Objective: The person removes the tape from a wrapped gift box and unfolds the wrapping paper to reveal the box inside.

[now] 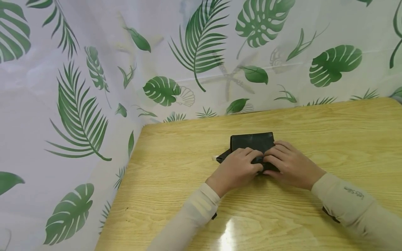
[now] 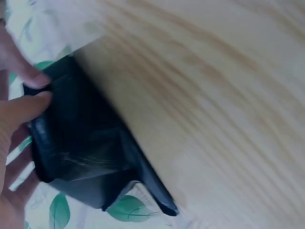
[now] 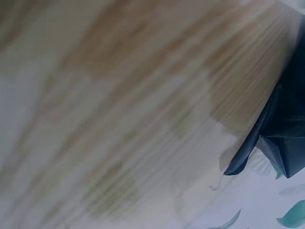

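From my station I log the black folded case at the desk, between the left grip and right grip and extending beyond them on the far side. Its visible far panel runs longest left to right. The left pinches the near edge; the right holds the right end. Neither is nearer. Desk contact I cannot confirm.

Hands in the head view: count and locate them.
2: the left hand at the near left of the black folded item, the right hand at its right side.
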Action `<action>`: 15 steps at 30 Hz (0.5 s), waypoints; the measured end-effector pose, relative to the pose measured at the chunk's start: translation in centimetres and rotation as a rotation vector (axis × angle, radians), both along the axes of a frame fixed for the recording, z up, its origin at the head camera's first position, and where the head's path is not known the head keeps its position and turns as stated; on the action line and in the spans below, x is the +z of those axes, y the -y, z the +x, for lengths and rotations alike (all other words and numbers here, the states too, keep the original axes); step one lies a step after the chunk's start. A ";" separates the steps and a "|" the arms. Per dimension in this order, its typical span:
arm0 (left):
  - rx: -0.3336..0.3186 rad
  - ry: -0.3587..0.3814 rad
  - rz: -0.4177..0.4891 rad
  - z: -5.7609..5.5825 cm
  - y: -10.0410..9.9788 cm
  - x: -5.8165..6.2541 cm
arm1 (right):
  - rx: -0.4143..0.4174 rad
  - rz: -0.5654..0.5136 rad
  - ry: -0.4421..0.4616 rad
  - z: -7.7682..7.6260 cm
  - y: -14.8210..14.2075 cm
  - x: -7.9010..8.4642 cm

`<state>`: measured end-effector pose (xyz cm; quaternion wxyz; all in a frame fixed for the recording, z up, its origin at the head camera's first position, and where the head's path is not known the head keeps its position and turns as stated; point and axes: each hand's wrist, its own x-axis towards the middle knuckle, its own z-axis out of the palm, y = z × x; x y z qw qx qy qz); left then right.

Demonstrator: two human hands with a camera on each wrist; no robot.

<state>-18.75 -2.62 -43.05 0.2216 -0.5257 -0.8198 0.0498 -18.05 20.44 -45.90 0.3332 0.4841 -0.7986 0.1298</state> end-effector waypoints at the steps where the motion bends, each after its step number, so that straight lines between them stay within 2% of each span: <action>1: -0.009 -0.011 -0.022 0.0 0.0 0.0 | -0.002 -0.004 0.010 0.0 0.0 0.0; 7: -0.022 -0.087 -0.131 -0.3 0.0 -0.2 | -0.023 -0.013 0.066 0.1 -0.2 -0.2; 15: -0.038 -0.140 -0.129 -0.4 -0.2 -0.6 | -0.030 -0.010 0.093 0.0 -0.5 -0.3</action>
